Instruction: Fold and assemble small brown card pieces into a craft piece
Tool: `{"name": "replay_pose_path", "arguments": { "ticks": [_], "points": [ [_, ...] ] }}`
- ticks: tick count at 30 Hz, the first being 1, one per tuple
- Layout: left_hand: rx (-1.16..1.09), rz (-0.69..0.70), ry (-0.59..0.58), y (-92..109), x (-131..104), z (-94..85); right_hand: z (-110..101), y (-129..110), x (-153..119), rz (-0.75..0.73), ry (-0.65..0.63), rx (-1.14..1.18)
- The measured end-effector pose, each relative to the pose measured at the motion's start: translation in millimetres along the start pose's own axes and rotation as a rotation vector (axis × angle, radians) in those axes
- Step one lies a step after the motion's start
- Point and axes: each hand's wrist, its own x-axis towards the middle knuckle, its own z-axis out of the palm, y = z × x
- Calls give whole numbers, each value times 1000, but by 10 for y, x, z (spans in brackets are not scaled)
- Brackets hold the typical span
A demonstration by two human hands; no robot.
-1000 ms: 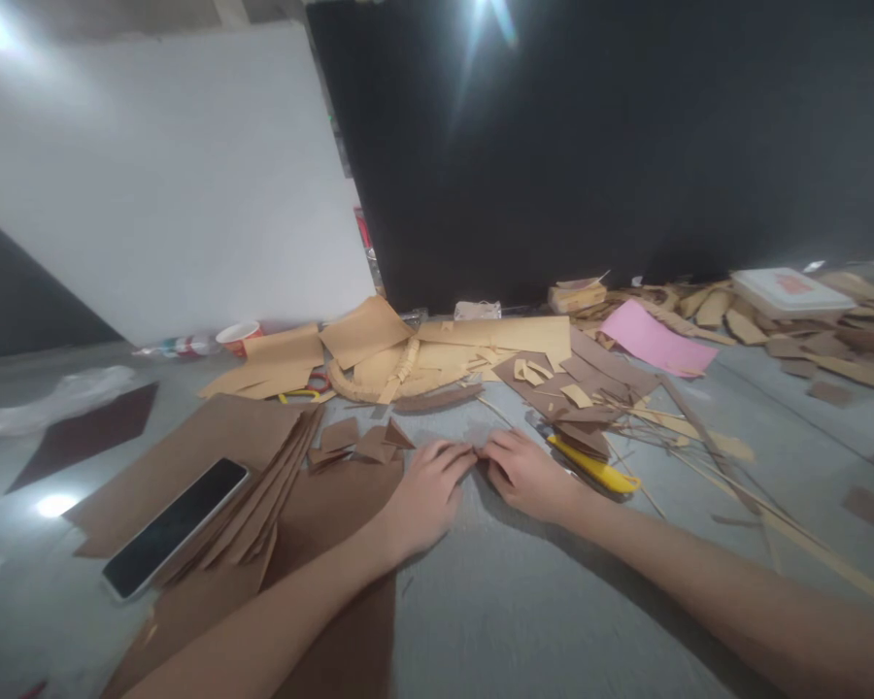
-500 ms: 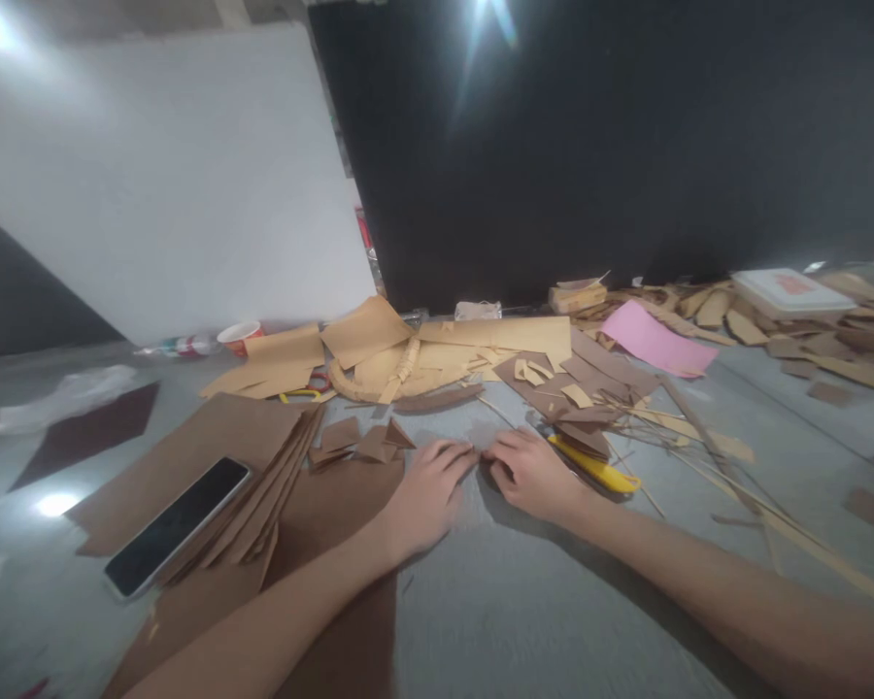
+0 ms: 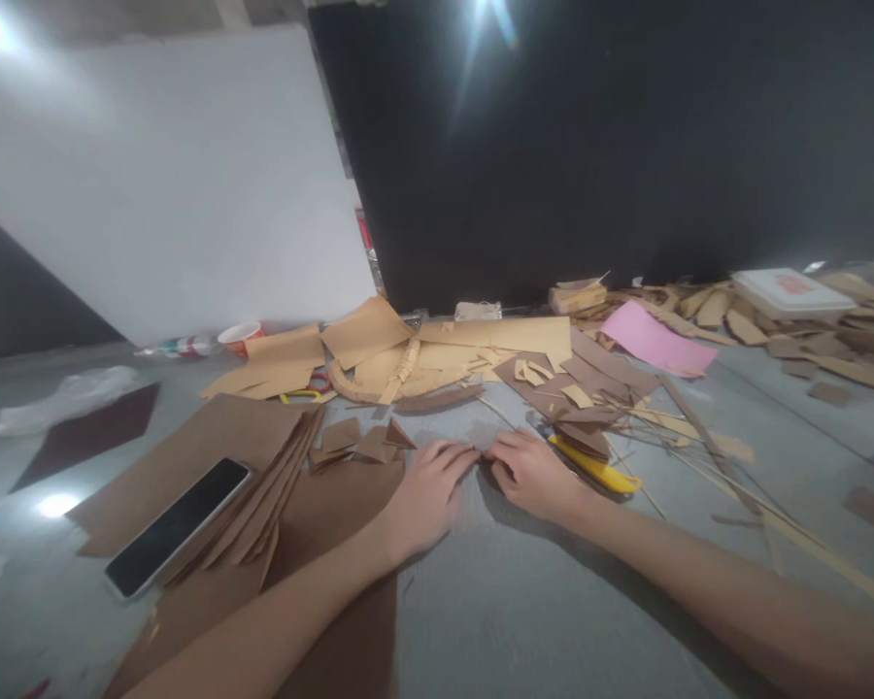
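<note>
My left hand (image 3: pixel 431 490) and my right hand (image 3: pixel 531 471) meet fingertip to fingertip low over the grey table (image 3: pixel 510 612). Fingers on both are bent and closed. A tiny brown bit shows between the tips, too small to name. Just right of my right hand lies a yellow utility knife (image 3: pixel 595 468), partly under brown paper scraps. Folded brown paper pieces (image 3: pixel 384 442) stand left of my left hand. My left forearm crosses a large brown paper sheet (image 3: pixel 342 500).
A phone (image 3: pixel 179 524) rests on stacked brown paper (image 3: pixel 211 427). Behind are tan sheets (image 3: pixel 495 340), a braided tan curved form (image 3: pixel 437 390), a paper cup (image 3: pixel 240 337) and a pink sheet (image 3: pixel 655 338). Thin strips (image 3: pixel 808 544) and a white box (image 3: pixel 793 293) are at right.
The fingertips shift very slightly, with the left ones a touch further right. Everything else stays in place.
</note>
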Motion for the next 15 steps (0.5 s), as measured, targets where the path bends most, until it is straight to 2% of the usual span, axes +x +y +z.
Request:
{"name": "replay_pose_path", "arguments": {
  "ticks": [15],
  "points": [
    [23,36,17,-27,-13,21,-5,-7,1,10,-7,13]
  ]
}}
